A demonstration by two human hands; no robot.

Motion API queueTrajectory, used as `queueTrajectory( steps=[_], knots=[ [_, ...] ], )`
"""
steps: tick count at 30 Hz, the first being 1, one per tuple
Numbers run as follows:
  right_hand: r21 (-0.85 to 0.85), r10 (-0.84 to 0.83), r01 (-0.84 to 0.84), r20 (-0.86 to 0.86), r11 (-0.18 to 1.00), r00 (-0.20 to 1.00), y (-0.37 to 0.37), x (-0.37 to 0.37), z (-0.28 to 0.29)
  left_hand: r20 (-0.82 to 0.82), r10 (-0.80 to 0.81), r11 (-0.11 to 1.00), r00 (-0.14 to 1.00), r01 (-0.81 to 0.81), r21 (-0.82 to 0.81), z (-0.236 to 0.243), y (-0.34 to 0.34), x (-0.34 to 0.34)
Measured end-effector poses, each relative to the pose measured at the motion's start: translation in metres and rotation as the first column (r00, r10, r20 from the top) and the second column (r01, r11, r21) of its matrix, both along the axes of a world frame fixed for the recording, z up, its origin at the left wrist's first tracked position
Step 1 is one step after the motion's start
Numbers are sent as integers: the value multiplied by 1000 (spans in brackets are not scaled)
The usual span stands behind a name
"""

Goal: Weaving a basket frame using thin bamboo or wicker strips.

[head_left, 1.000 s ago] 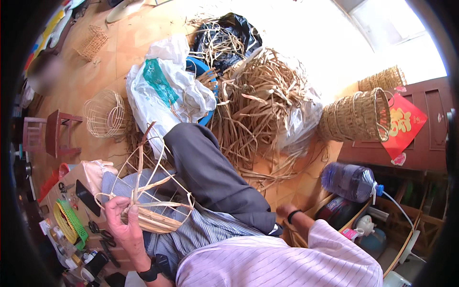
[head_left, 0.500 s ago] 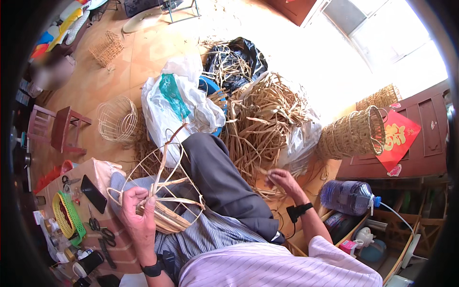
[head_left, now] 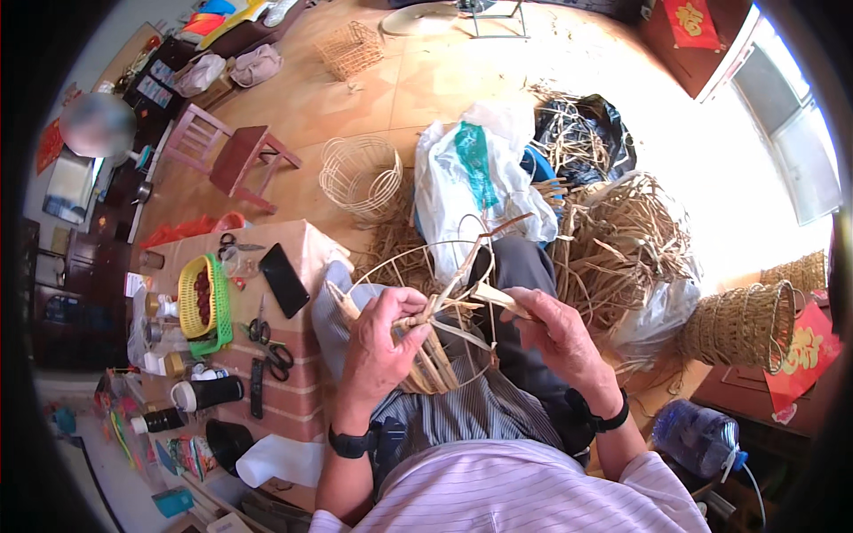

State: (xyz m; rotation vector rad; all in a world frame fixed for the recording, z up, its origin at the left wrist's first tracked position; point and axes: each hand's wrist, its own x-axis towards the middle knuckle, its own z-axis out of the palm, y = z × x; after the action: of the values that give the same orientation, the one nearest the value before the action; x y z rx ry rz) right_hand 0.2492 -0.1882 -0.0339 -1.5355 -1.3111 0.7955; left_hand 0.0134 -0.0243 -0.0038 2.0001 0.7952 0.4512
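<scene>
A half-woven basket rests tilted on my lap, its thin hoops and ribs bare at the top and pale dried strips woven lower down. My left hand grips its near left side, thumb and fingers pinched at a rib where strips cross. Close by on the right, my right hand pinches a flat dried leaf strip that reaches toward the left fingers. One long strip stands up from the frame, ending in a brown tip. The basket's underside is hidden by my hands and lap.
Ahead right lies a heap of dried leaf strips, beside a white plastic bag. A bare basket frame stands on the floor. On the left table are scissors, a phone and a yellow-green basket. A water bottle lies right.
My right hand has come in from beside the leaf heap to the basket, bringing a strip. The view has swung left, and the basket stays in my left hand.
</scene>
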Motion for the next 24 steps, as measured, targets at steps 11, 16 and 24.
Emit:
queueTrajectory(
  steps=[11,16,24],
  knots=[
    [69,122,-159,374,985,919,37,-16,-4,-40,-58,998,998,57,-21,11,2,-2],
    [119,65,-121,393,985,917,44,-14,2,-75,-89,995,993,92,34,9,2,-1],
    [122,80,-146,431,982,899,56,-12,0,-80,-33,993,996,41,109,5,-2,3]
  ],
)
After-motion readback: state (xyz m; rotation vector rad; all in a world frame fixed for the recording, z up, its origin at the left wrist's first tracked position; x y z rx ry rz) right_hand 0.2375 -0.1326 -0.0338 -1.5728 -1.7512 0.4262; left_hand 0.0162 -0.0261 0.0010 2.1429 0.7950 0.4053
